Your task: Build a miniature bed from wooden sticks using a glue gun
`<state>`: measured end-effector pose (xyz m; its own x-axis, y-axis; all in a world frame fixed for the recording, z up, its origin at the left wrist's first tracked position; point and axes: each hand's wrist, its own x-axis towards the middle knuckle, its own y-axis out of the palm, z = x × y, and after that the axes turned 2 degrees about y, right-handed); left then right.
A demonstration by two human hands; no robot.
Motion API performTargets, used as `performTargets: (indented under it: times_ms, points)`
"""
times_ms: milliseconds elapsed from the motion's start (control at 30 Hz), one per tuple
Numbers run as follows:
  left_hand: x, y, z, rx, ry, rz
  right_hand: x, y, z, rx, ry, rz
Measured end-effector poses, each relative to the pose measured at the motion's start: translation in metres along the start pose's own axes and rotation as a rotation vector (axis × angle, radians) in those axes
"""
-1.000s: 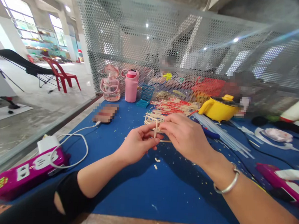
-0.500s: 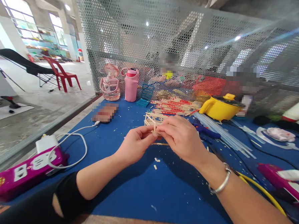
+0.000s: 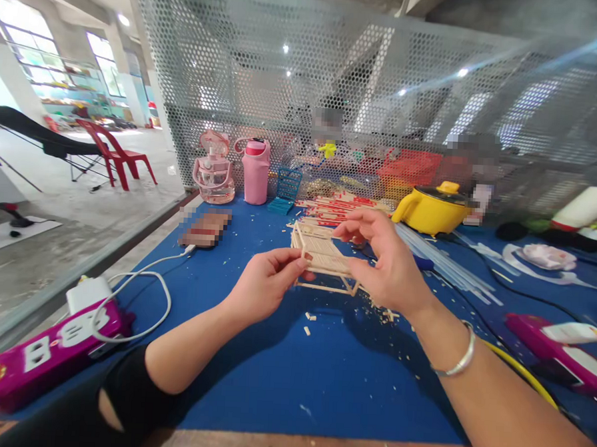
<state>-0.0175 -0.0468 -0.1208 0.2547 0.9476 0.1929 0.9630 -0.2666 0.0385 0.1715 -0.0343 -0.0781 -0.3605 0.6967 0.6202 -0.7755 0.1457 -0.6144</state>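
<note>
A small frame of pale wooden sticks (image 3: pixel 327 257), with a slatted flat top and short legs, stands on the blue work surface in front of me. My left hand (image 3: pixel 265 282) pinches its left front corner between thumb and fingers, by a short upright stick. Over its right end, my right hand (image 3: pixel 384 261) is open, thumb and fingers spread apart. The right thumb lies close to the frame's front edge; whether it touches I cannot tell. Part of a blue glue gun (image 3: pixel 423 263) shows behind my right hand.
Behind the frame lies a heap of red-marked sticks (image 3: pixel 342 207). Clear glue sticks (image 3: pixel 449 261) and a yellow pot (image 3: pixel 434 209) are at right. A phone (image 3: pixel 205 228) on a white cable, a purple power strip (image 3: pixel 56 354) and a pink bottle (image 3: pixel 255 174) stand left. Stick scraps (image 3: pixel 307 331) lie in front.
My right hand has let go at the front left corner and moved right, its fingers spreading. The slatted top now shows more. My left hand keeps its pinch. The view has shifted slightly.
</note>
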Motion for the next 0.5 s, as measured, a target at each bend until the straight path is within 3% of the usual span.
performTargets:
  times_ms: [133, 333, 500]
  points:
    - [-0.002, 0.007, 0.000, -0.003, 0.008, 0.021, 0.001, 0.001, 0.011, -0.081, 0.054, 0.140]
    - [-0.003, 0.010, 0.003, 0.035, 0.036, -0.016, 0.002, 0.005, 0.022, -0.302, 0.013, 0.097]
    - [-0.005, 0.012, 0.003, 0.071, 0.039, -0.006, 0.002, 0.004, 0.020, -0.155, 0.130, 0.150]
